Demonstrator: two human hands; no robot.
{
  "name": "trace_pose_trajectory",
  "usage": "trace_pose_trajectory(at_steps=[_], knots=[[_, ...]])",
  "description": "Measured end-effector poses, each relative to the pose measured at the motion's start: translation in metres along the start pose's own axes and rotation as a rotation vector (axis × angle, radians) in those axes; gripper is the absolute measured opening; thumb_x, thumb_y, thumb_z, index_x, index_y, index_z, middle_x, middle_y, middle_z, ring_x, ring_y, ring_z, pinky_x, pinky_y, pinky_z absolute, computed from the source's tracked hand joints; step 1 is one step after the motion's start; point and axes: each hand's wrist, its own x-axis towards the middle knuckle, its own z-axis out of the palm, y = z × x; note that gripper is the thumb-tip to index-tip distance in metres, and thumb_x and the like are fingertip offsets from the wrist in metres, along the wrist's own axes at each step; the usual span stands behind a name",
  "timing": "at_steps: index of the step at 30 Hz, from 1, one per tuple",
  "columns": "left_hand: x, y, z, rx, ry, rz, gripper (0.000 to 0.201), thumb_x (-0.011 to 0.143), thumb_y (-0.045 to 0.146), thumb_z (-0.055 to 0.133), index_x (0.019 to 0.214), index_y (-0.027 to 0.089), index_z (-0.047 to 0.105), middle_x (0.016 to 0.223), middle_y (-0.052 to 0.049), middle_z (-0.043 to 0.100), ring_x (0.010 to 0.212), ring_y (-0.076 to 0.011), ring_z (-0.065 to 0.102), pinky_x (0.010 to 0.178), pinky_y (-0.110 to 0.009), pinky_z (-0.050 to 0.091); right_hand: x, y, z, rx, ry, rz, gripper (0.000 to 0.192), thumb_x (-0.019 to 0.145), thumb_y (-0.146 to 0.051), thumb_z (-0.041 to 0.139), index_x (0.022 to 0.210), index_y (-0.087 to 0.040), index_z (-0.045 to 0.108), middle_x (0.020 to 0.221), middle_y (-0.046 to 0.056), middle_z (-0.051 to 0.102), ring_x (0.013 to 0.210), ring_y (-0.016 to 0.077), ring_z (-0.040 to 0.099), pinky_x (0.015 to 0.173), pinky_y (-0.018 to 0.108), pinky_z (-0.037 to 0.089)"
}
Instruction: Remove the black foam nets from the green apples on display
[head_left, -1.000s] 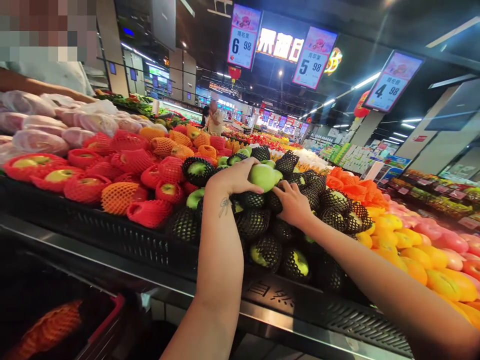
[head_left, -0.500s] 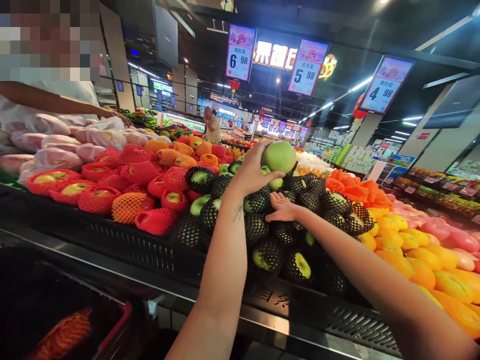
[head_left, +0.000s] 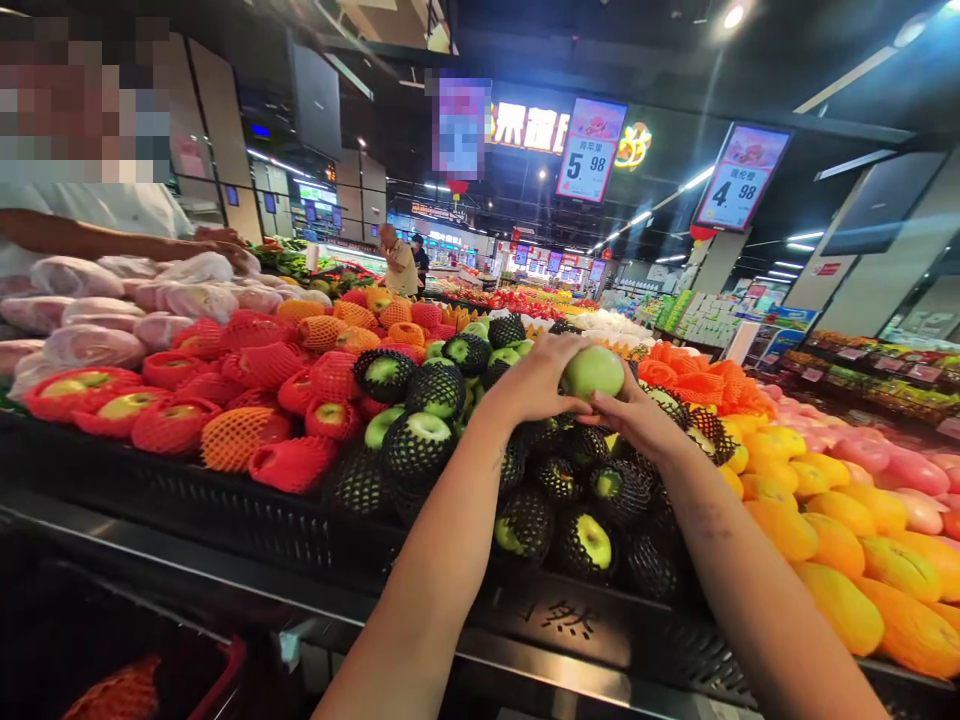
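Holding: left hand (head_left: 536,385) and right hand (head_left: 637,420) curl around one bare green apple (head_left: 592,372)
Below: black-netted apples (head_left: 420,450) heaped on the counter (head_left: 300,510)

Red-netted apples (head_left: 180,420) are piled at the left, with bagged fruit (head_left: 90,340) behind them. Mangoes (head_left: 840,540) are heaped at the right, below hanging price signs (head_left: 590,150). Another person's arm (head_left: 112,240) is stretched over the bagged fruit.

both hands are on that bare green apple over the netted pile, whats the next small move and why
Probably lower it into a gap on the pile. The left hand and right hand both cup the green apple just above the black-netted apples, and it has no net sleeve, so it is best set down gently.
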Motion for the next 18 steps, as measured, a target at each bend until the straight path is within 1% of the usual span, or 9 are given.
trace_pose_trajectory(at_steps=[2, 3, 5, 7, 9, 12, 14, 16, 18], knots=[[0.004, 0.002, 0.011, -0.016, -0.106, -0.002, 0.075, 0.071, 0.028, 0.079, 0.138, 0.025, 0.048, 0.141, -0.011, 0.054, 0.132, -0.0301, 0.047, 0.114, -0.050, 0.038, -0.005, 0.010, 0.003, 0.066, 0.156, 0.069, 0.073, 0.060, -0.043, 0.087, 0.123, -0.030, 0.053, 0.112, 0.002, 0.065, 0.089, 0.0198, 0.068, 0.069, 0.033, 0.064], [0.005, 0.003, 0.016, -0.022, -0.149, -0.010, 0.076, 0.070, 0.027, 0.079, 0.139, 0.024, 0.047, 0.142, -0.012, 0.054, 0.133, -0.0300, 0.047, 0.115, -0.049, 0.037, -0.006, 0.015, 0.005, 0.090, 0.221, 0.106, 0.069, 0.057, -0.042, 0.089, 0.116, -0.028, 0.055, 0.107, 0.002, 0.065, 0.086, 0.0185, 0.068, 0.066, 0.030, 0.063], [0.006, 0.003, 0.023, -0.039, -0.200, -0.026, 0.079, 0.071, 0.025, 0.077, 0.143, 0.022, 0.043, 0.147, -0.014, 0.050, 0.137, -0.0293, 0.045, 0.117, -0.048, 0.035, -0.006, 0.021, 0.006, 0.147, 0.318, 0.153, 0.068, 0.054, -0.040, 0.091, 0.111, -0.027, 0.056, 0.104, 0.001, 0.065, 0.083, 0.0180, 0.068, 0.064, 0.029, 0.063], [0.006, 0.003, 0.026, -0.061, -0.203, -0.032, 0.081, 0.074, 0.025, 0.073, 0.147, 0.019, 0.037, 0.153, -0.016, 0.043, 0.142, -0.0280, 0.040, 0.120, -0.046, 0.032, -0.005, 0.024, 0.007, 0.224, 0.371, 0.146, 0.068, 0.054, -0.040, 0.091, 0.110, -0.029, 0.055, 0.106, 0.000, 0.064, 0.084, 0.0184, 0.068, 0.065, 0.030, 0.065], [0.004, 0.002, 0.028, -0.073, -0.194, -0.035, 0.082, 0.077, 0.024, 0.068, 0.150, 0.016, 0.032, 0.155, -0.017, 0.040, 0.143, -0.0271, 0.039, 0.120, -0.043, 0.031, -0.004, 0.025, 0.009, 0.296, 0.404, 0.110, 0.067, 0.056, -0.042, 0.090, 0.111, -0.030, 0.053, 0.109, 0.000, 0.064, 0.084, 0.0181, 0.069, 0.066, 0.031, 0.065], [0.003, 0.006, 0.030, -0.032, -0.194, -0.046, 0.079, 0.076, 0.023, 0.061, 0.150, 0.015, 0.031, 0.151, -0.017, 0.043, 0.140, -0.0276, 0.043, 0.120, -0.044, 0.032, -0.003, 0.029, 0.011, 0.324, 0.506, 0.061, 0.073, 0.057, -0.046, 0.088, 0.116, -0.031, 0.047, 0.107, 0.001, 0.065, 0.081, 0.0193, 0.071, 0.062, 0.030, 0.064], [0.005, 0.016, 0.031, 0.027, -0.139, -0.008, 0.078, 0.075, 0.022, 0.058, 0.149, 0.018, 0.033, 0.151, -0.014, 0.043, 0.141, -0.0283, 0.040, 0.120, -0.046, 0.030, -0.002, 0.034, 0.013, 0.275, 0.587, 0.027, 0.077, 0.056, -0.048, 0.087, 0.118, -0.029, 0.045, 0.109, 0.003, 0.064, 0.086, 0.0222, 0.071, 0.060, 0.029, 0.063], [0.009, 0.035, 0.030, 0.096, -0.012, 0.078, 0.078, 0.073, 0.021, 0.057, 0.148, 0.022, 0.035, 0.155, -0.012, 0.038, 0.144, -0.0294, 0.033, 0.122, -0.049, 0.026, -0.001, 0.038, 0.013, 0.233, 0.635, -0.019, 0.078, 0.054, -0.046, 0.087, 0.117, -0.027, 0.045, 0.115, 0.006, 0.064, 0.096, 0.0247, 0.070, 0.063, 0.030, 0.064], [0.011, 0.064, 0.028, 0.167, 0.105, 0.174, 0.076, 0.074, 0.023, 0.056, 0.148, 0.025, 0.037, 0.157, -0.010, 0.036, 0.145, -0.0314, 0.030, 0.121, -0.053, 0.024, -0.001, 0.040, 0.012, 0.216, 0.600, -0.045, 0.069, 0.059, -0.042, 0.084, 0.116, -0.026, 0.048, 0.113, 0.006, 0.066, 0.102, 0.0252, 0.069, 0.067, 0.032, 0.065]])
